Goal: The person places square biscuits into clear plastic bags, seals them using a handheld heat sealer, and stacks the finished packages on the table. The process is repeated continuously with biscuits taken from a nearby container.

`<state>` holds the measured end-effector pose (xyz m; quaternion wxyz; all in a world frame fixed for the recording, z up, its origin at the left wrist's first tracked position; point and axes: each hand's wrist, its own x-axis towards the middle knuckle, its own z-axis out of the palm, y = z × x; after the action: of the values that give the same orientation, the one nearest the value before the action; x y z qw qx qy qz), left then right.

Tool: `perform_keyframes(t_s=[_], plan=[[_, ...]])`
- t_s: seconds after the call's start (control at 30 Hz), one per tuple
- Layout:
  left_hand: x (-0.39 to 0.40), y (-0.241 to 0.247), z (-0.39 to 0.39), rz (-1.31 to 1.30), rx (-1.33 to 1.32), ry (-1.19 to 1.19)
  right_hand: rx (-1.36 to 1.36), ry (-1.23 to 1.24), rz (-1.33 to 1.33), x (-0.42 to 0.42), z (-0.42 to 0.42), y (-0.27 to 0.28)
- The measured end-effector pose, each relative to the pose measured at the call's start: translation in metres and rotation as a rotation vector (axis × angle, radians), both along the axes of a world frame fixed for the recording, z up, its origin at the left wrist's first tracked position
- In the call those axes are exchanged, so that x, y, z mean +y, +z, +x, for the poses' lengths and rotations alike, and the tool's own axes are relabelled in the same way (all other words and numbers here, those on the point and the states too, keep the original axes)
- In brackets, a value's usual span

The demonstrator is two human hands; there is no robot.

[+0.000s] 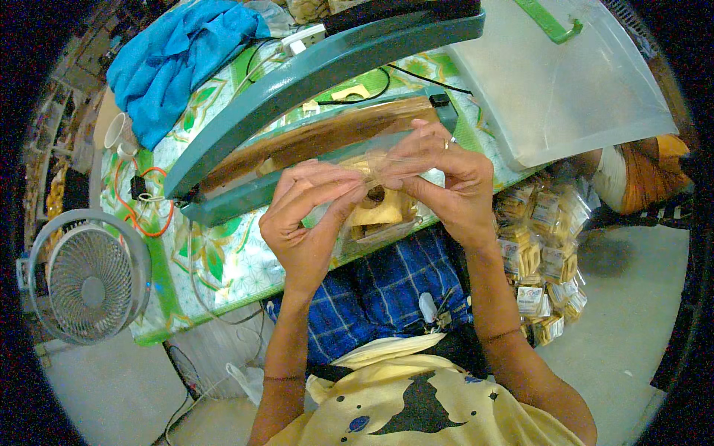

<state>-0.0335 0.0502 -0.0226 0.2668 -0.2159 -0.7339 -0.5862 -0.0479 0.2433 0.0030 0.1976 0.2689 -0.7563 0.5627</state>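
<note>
Both hands grip a clear plastic bag [362, 229] by its top, which is bunched between my fingertips. Inside are pale yellow pieces [379, 214], one with a round hole; what they are I cannot tell for certain. My left hand [312, 212] pinches the film from the left with thumb and fingers. From the right, my right hand [446, 173] pinches it close by, a ring on one finger. Just beyond the hands stands a teal impulse heat sealer [245, 209]. Its long curved arm [334, 72] is raised above a brown bed [312, 136].
A translucent plastic bin [569, 83] with a green handle stands at the right. Several filled, labelled packets [521, 251] hang or lie below it. On the left are a grey fan [92, 279], an orange cord [120, 192], a cup [118, 131] and a blue cloth [178, 67].
</note>
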Motion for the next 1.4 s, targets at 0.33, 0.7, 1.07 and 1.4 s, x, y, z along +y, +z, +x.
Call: perform_keyframes(t_s=[0.33, 0.7, 1.07, 1.4], plan=[[0.013, 0.01, -0.002, -0.032, -0.024, 0.09, -0.173, -0.045, -0.313, -0.014, 0.005, -0.008], [-0.001, 0.01, -0.004, -0.146, 0.017, 0.13, -0.009, -0.133, 0.074, 0.001, 0.003, 0.001], [0.007, 0.009, 0.008, 0.031, -0.063, 0.179, -0.003, 0.037, 0.19, 0.009, -0.01, 0.02], [0.0, 0.01, -0.006, -0.111, -0.067, 0.157, 0.036, -0.045, 0.274, 0.001, -0.01, 0.017]])
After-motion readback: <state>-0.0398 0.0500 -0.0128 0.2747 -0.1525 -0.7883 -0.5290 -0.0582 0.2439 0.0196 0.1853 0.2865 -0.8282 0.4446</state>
